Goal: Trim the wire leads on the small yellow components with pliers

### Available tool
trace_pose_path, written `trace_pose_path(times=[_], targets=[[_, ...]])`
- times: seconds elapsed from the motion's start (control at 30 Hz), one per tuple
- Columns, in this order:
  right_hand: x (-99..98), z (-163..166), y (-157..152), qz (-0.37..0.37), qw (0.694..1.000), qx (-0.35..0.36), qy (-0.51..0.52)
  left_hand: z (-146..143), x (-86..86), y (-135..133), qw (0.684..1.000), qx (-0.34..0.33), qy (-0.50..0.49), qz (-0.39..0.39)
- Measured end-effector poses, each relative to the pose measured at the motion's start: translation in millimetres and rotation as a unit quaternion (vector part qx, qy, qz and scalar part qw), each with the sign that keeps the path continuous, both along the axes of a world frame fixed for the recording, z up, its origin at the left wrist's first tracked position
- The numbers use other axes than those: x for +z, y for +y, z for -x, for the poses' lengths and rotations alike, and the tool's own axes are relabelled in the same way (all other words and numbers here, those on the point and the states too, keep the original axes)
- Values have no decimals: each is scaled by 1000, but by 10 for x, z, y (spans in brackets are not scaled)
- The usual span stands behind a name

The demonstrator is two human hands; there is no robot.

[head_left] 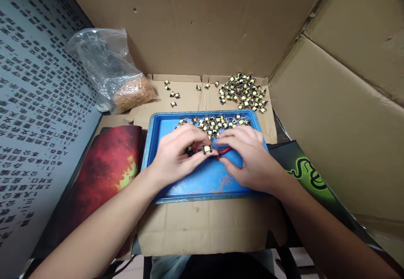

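Observation:
My left hand (175, 152) is over the left half of a blue tray (195, 185), pinching a small transformer (207, 149) with a yellow-wrapped coil and black pin rows between thumb and fingers. Close beside it, my right hand (254, 159) has its fingers curled around red-handled pliers (224, 150). The pliers' head reaches toward the transformer; its jaws are too small and covered to make out. Behind both hands, more transformers (217, 123) with thin loose wires lie heaped along the tray's far side, partly hidden by my fingers.
A larger pile of transformers (243, 89) sits on cardboard beyond the tray, with several loose ones (173, 95) to its left. A clear plastic bag (110, 68) holds copper-coloured wire bits. Mats, one red (110, 165) and one black-green (311, 174), flank the tray. Cardboard walls (205, 26) enclose the back and right.

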State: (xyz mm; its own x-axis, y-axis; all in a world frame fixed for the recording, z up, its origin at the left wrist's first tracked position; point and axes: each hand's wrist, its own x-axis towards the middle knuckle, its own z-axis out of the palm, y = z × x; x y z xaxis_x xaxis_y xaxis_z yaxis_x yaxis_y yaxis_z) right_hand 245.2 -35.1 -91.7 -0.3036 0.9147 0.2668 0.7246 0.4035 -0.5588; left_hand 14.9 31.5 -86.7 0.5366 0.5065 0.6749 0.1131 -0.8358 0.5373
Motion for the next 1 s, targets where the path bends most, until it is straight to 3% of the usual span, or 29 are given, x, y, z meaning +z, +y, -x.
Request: trace_pose_path(times=[0.07,0.17,0.3,0.4,0.53,0.77,0.9,1.0], targets=[[62,-8,-5,20,995,4,102,0,-1,-10,1000,-18,9,-5],[110,28,-6,112,960,15,257,-8,-21,-27,999,-20,29,-10],[73,134,2,175,917,-35,356,-22,-52,-57,998,2,66,14],[41,165,11,181,906,-39,380,-48,-33,-90,988,-17,73,136],[37,154,14,193,891,-22,410,-96,48,-137,932,-86,33,351],[3,90,29,210,849,0,485,-93,104,-111,875,-121,-29,468],[-15,58,27,189,854,-16,484,-91,81,-100,867,-112,-32,484],[20,89,16,178,904,-5,388,-98,68,-116,867,-103,-27,487]])
